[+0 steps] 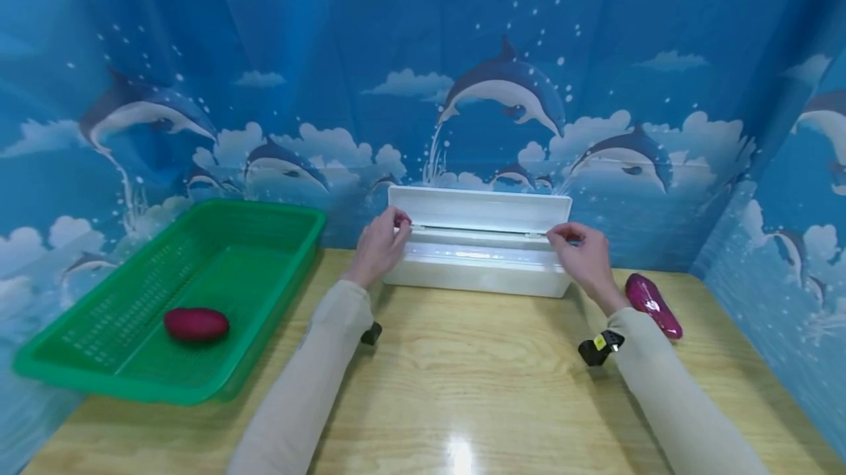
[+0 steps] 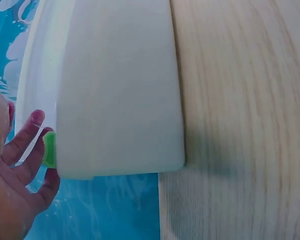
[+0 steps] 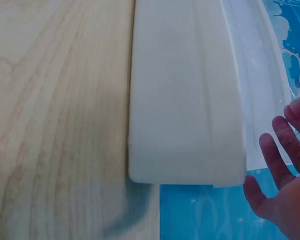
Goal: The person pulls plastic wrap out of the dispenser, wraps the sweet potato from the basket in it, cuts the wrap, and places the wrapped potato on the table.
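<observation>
A long white cling film dispenser [image 1: 476,280] stands at the back of the table with its lid [image 1: 479,209] raised. Glossy clear cling film [image 1: 485,253] shows across its opening. My left hand [image 1: 383,240] is at the left end, thumb and fingertips pinching the film edge; in the left wrist view a green tab [image 2: 49,150] sits beside those fingers. At the right end, my right hand [image 1: 584,255] pinches the film with thumb and index finger, its other fingers spread near the dispenser's corner in the right wrist view.
A green plastic basket [image 1: 277,291] at the left holds a purple-red sweet potato [image 1: 196,324]. Another purple sweet potato [image 1: 653,305], shiny as if wrapped, lies right of my right hand. A blue dolphin-print curtain [image 1: 396,34] hangs behind the wooden table [image 1: 476,372].
</observation>
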`<state>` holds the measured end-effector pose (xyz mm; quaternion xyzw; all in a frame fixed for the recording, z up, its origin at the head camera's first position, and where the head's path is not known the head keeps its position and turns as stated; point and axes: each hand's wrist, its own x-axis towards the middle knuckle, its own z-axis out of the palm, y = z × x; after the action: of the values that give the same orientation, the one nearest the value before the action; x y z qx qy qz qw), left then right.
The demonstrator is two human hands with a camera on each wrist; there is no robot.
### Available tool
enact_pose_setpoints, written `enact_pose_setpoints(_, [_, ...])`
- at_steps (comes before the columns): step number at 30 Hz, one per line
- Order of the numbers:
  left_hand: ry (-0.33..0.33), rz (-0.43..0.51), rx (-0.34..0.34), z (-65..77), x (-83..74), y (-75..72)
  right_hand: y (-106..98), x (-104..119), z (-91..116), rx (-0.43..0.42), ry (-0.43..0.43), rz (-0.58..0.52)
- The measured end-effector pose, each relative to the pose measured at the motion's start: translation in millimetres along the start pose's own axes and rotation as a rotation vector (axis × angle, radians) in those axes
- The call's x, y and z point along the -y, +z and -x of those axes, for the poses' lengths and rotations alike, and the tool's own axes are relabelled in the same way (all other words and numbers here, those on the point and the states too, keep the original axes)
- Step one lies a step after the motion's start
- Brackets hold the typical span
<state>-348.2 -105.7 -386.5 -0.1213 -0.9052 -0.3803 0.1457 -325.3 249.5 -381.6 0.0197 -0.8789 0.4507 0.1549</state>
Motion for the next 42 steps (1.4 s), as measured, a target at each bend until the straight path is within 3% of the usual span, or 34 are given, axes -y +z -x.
enact_pose_setpoints(8, [-0.053, 0.15, 0.003, -2.1, -7.9, -6.4, -7, 9, -1, -0.001, 0.054, -0.111])
enact_pose_setpoints(17, [-0.085, 0.291, 0.014, -9.2, -13.5, -12.2, -8, 15, -4, 0.025, 0.052, -0.22])
enact_pose_setpoints(28, [-0.281, 0.44, 0.043, -19.9, -26.6, -24.1, -12, 27, -8, 0.013, 0.052, -0.235])
enact_pose_setpoints(36, [-0.235, 0.508, 0.034, -20.9, -28.4, -30.9, -15, 35, -9, -0.02, 0.046, -0.221])
enact_pose_setpoints(42, [-0.203, 0.485, 0.007, -23.2, -30.6, -34.0, -19, 38, -12, -0.023, 0.014, -0.226])
